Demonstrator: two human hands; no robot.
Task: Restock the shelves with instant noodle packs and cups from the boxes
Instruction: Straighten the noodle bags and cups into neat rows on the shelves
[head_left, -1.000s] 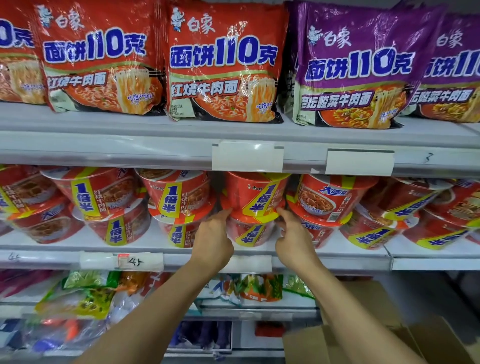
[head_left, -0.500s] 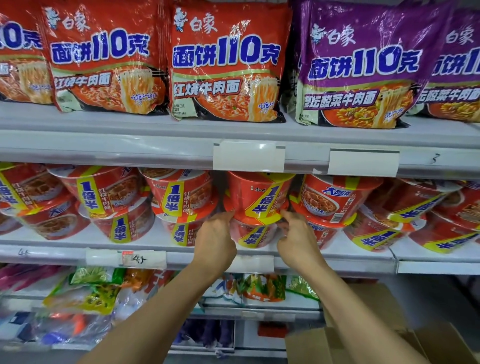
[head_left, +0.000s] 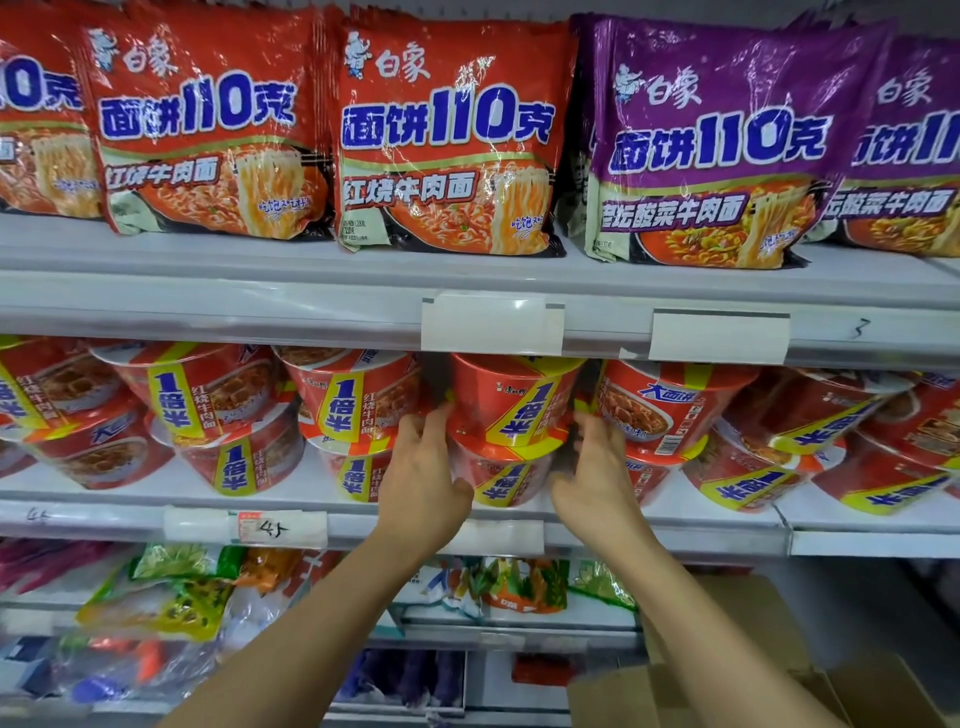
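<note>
I noted the shelves (head_left: 208, 306) first: the top one carried upright red packs (head_left: 452, 140) at left and centre and purple packs (head_left: 711, 150) at right, edge to edge. The middle shelf (head_left: 675, 512) carried red noodle cups stacked two high in a row, several tilted. Two blank tags (head_left: 491, 322) were clipped to the upper shelf edge; a handwritten tag (head_left: 260, 527) sat on the middle edge. A lower shelf held mixed bags (head_left: 166, 597), blurred. A cardboard box (head_left: 753, 670) stood at lower right, its contents out of sight.

The top cup (head_left: 511, 402) of the centre stack stood upright on the bottom cup (head_left: 501, 480), directly under the blank tags, with neighbouring stacks just beside it on both sides.

My left hand (head_left: 423, 475) lay against the left side of that stack, fingers extended upward and touching the top cup's base, thumb near the bottom cup. My right hand (head_left: 597, 473) lay against the right side, fingers reaching up beside the top cup's base. Both were fairly straight, bracing the cups between them; neither was curled round one.
</note>
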